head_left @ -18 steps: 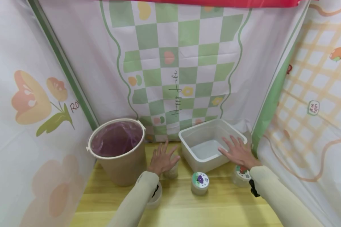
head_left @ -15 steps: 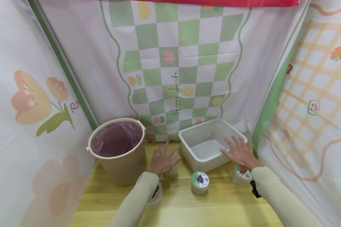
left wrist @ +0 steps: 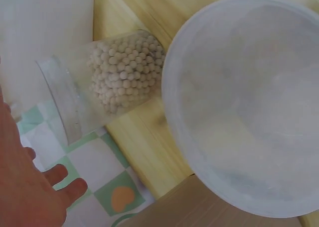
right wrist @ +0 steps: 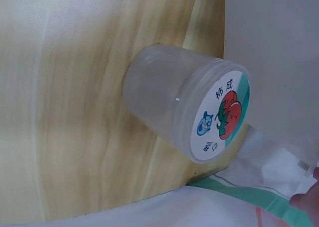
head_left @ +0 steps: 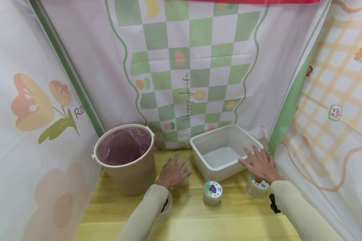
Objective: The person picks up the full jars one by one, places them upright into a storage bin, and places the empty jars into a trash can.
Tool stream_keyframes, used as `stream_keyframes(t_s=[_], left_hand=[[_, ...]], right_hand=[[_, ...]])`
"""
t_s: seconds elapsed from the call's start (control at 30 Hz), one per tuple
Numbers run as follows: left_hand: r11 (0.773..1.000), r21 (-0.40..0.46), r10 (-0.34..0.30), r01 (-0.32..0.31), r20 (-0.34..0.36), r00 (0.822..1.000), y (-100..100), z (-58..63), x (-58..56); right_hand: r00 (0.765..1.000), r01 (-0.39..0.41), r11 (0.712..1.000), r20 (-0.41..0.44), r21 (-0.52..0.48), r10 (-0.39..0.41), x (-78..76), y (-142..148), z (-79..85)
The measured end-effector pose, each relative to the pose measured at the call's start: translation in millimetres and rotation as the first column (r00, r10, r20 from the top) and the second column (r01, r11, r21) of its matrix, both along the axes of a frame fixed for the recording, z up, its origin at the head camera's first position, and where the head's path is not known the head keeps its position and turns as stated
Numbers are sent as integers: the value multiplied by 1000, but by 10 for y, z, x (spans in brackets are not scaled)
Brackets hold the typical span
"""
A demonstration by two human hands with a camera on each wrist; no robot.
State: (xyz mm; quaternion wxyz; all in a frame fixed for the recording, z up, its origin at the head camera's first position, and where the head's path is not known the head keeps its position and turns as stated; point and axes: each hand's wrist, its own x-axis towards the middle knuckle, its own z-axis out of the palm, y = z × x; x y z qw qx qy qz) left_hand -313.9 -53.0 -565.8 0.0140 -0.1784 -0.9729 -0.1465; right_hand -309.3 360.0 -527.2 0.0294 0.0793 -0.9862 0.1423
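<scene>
My left hand [head_left: 172, 172] hovers with spread fingers over a clear jar of small pale beads [left wrist: 127, 70], which it partly covers in the head view. Close by, under the left forearm, stands a round whitish bowl [left wrist: 239, 112]. My right hand [head_left: 260, 166], fingers fanned out and holding nothing, is above a frosted jar with a tomato-picture lid [right wrist: 219, 117], overlapping the near right rim of the white bin [head_left: 220, 169]. Between the hands a jar with a purple flower on its lid [head_left: 212, 192] stands upright on the table.
A beige bucket [head_left: 132, 179] lined with a purple bag stands at the left back of the wooden table [head_left: 199, 224]. Printed cloth curtains [head_left: 181, 67] enclose the table at the back and both sides.
My right hand has shifted slightly to the right, uncovering more of the tomato-lidded jar. The left hand's fingers have bent and lowered a little; the head view has tilted slightly.
</scene>
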Motion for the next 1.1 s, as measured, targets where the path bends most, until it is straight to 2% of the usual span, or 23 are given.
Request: stream_keyframes(t_s=[0.17, 0.43, 0.67, 0.97, 1.1], left_hand=[[1000, 28, 7, -8, 28, 1000, -12, -15, 34], [998, 39, 36, -41, 137, 990, 44, -119, 19], [993, 89, 61, -73, 132, 989, 105, -161, 54], [972, 214, 63, -94, 144, 988, 127, -104, 97], [974, 206, 68, -95, 133, 989, 128, -110, 115]], right_hand=[[1000, 16, 1000, -12, -5, -16, 2, 21, -61], [999, 28, 1000, -32, -7, -29, 16, 23, -128], [998, 41, 999, -45, -26, -42, 3, 3, -162], [997, 50, 998, -63, -29, -52, 12, -8, -190], [996, 53, 998, -68, -28, -55, 29, -3, -202]])
